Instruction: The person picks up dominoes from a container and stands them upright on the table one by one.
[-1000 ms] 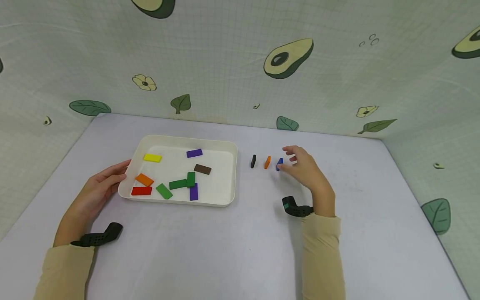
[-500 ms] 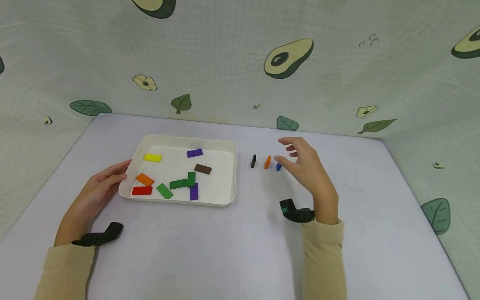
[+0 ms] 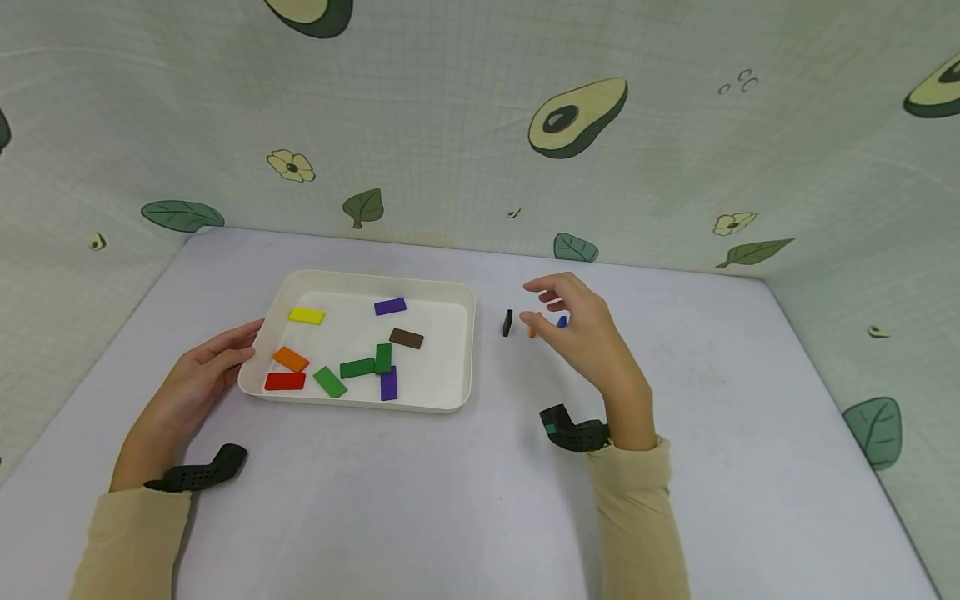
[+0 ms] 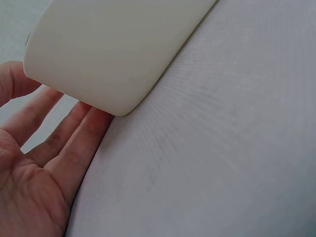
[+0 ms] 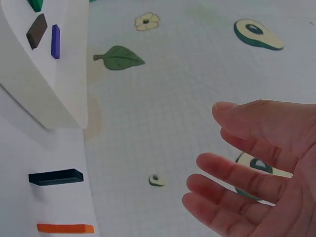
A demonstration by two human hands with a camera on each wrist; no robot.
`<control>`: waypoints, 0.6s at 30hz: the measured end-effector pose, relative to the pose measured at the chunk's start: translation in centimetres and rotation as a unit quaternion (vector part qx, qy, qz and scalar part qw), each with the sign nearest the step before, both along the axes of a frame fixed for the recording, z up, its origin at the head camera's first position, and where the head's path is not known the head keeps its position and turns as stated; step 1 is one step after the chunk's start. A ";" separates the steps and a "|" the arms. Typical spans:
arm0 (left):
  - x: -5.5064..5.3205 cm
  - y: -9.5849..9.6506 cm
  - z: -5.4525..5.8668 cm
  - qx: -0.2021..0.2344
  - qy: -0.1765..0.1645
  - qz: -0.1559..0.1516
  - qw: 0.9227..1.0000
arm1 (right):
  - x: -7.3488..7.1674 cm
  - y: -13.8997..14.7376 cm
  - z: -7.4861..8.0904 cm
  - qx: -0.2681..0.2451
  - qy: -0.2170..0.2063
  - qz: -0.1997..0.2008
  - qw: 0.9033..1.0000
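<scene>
My left hand [image 3: 195,375] rests its fairly straight fingers against the left end of a white tray [image 3: 446,358]; in the left wrist view the fingertips meet the tray's outer wall [image 4: 98,64]. My right hand [image 3: 581,333] hovers above a short row of standing domino blocks, thumb and fingers apart, holding nothing. The row has a black domino [image 3: 507,323], an orange domino [image 3: 532,332] mostly behind the thumb, and a blue domino [image 3: 562,322] partly covered by the hand. In the right wrist view the black domino [image 5: 56,177] and orange domino [image 5: 65,228] lie left of the fingers.
Inside the tray lie several loose dominoes: yellow [image 3: 306,316], orange [image 3: 291,359], red [image 3: 285,382], brown [image 3: 407,338], plus green and purple ones. One green domino [image 3: 383,358] overlaps a purple domino [image 3: 388,385]. An avocado-print cloth [image 3: 450,125] rises behind the white table [image 3: 375,500].
My right hand has drawn away from the blue domino, lifted, and moved left over the orange one. The left hand and tray stay in place.
</scene>
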State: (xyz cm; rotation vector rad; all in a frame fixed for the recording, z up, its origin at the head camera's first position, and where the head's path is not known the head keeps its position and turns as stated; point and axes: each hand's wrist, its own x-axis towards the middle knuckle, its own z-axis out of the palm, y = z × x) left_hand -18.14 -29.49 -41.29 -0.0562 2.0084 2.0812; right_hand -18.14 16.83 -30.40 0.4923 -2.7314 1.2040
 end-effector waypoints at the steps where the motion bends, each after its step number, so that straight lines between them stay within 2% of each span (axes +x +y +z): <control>1: 0.0 0.0 0.0 0.001 -0.001 0.000 1.000 | 0.0 -0.2 0.0 0.000 0.001 0.004 1.000; 7: 0.0 0.1 0.1 -0.002 -0.003 0.002 1.000 | 0.1 -1.7 -0.3 0.006 0.007 0.031 0.999; 18: 0.0 0.2 0.1 -0.015 -0.007 0.009 1.000 | 0.1 -3.8 -1.1 0.031 -0.031 0.060 0.997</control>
